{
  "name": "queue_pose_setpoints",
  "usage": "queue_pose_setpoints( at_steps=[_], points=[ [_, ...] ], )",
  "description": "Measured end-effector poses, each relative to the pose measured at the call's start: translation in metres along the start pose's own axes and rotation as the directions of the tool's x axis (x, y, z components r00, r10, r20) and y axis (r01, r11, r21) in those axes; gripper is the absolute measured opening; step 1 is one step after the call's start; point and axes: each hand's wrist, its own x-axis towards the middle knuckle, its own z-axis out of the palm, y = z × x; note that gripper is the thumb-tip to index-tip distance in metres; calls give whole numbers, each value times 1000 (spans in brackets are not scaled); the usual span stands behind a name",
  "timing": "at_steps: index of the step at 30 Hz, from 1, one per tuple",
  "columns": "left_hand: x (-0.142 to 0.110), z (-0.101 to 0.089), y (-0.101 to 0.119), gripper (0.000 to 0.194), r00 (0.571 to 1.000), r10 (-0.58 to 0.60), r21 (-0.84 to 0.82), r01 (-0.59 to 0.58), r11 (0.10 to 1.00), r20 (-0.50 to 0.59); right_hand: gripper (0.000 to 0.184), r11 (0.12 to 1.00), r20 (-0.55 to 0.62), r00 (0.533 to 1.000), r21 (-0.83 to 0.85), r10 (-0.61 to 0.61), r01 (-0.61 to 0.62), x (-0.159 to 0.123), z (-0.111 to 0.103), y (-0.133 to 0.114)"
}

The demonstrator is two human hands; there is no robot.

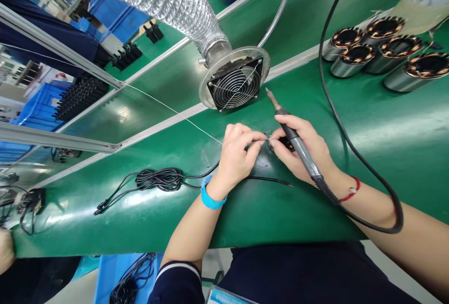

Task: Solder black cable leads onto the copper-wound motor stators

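My right hand (305, 149) is closed around a soldering iron (298, 145), whose bare tip points up and away toward the fan. Its thumb and forefinger also meet at thin, short wire ends (268, 134). My left hand (240, 149) pinches at the same wire ends from the other side; its fingertips almost touch those of the right. A thin pale wire (175, 111), looking like solder, runs from the upper left into my left hand. A dark, coppery part (286, 143) sits mostly hidden behind my right fingers. Under my left wrist passes a black cable (159, 180), coiled on the bench.
A fan with a wire guard (236, 88) hangs on a silver duct (175, 4) just beyond my hands. Several wound stators (354, 59) stand at the right. The iron's black cord (336, 107) loops over the green bench (393, 163). Another person's hand (6, 250) shows at far left.
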Motion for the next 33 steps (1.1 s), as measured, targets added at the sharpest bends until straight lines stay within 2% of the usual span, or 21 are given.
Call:
queue_pose_setpoints(
  at_steps=[3, 6, 10, 13, 17, 19, 22, 25, 29, 33],
  points=[
    [1, 2, 0, 14, 998, 64, -38, -63, 997, 16, 51, 998, 5, 998, 0, -64, 64, 1, -1, 1],
    [1, 3, -4, 15, 994, 100, -40, -99, 994, 34, 50, 997, 14, 998, 25, -67, 67, 2, -1, 2],
    [-1, 3, -10, 17, 992, 123, -3, -123, 992, 32, 49, 989, 6, 1000, 148, -13, 12, 2, -1, 5],
    [-2, 4, -14, 18, 992, 115, -69, -111, 991, 55, 52, 973, 9, 998, 223, 54, -55, 2, -2, 7],
    [-3, 5, -12, 18, 993, 11, -297, 25, 954, 119, 51, 962, 40, 993, 245, 115, -121, 1, -5, 8],
    [-1, 4, -8, 18, 984, -71, -345, 123, 930, 161, 50, 960, 55, 992, 252, 110, -120, 1, -7, 9],
    [1, -1, -2, 15, 947, -196, -324, 275, 905, 255, 47, 964, 96, 992, 243, 83, -104, 1, -8, 10],
    [3, -7, 5, 11, 917, -243, -270, 333, 904, 316, 42, 972, 141, 987, 211, 71, -100, 1, -8, 9],
    [4, -10, 10, 12, 920, -243, -175, 306, 936, 309, 41, 976, 181, 979, 177, 97, -130, 1, -10, 10],
    [4, -7, 9, 15, 891, -353, -122, 399, 909, 284, 52, 977, 177, 980, 176, 87, -118, 1, -12, 13]
  ],
)
